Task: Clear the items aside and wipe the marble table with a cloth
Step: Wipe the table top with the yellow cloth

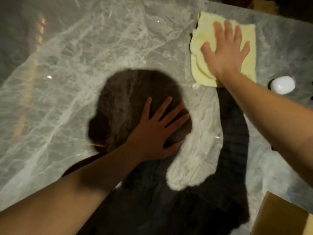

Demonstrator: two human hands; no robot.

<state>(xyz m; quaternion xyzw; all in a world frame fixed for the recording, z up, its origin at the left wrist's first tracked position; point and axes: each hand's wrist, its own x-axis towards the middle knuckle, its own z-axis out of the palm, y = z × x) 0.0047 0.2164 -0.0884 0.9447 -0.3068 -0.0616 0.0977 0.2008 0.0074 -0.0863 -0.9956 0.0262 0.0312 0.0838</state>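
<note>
A pale yellow cloth (205, 36) lies folded flat on the grey veined marble table (71, 68) at the upper right. My right hand (225, 51) presses down on the cloth with its fingers spread, palm flat. My left hand (157, 129) rests flat on the bare marble near the middle, fingers apart, holding nothing. It lies inside the dark shadow of my head.
A small white rounded object (282, 84) sits on the table just right of the cloth, beside my right forearm. A cardboard box corner (279, 216) shows at the bottom right. The table's far edge runs along the top right, with dark floor beyond.
</note>
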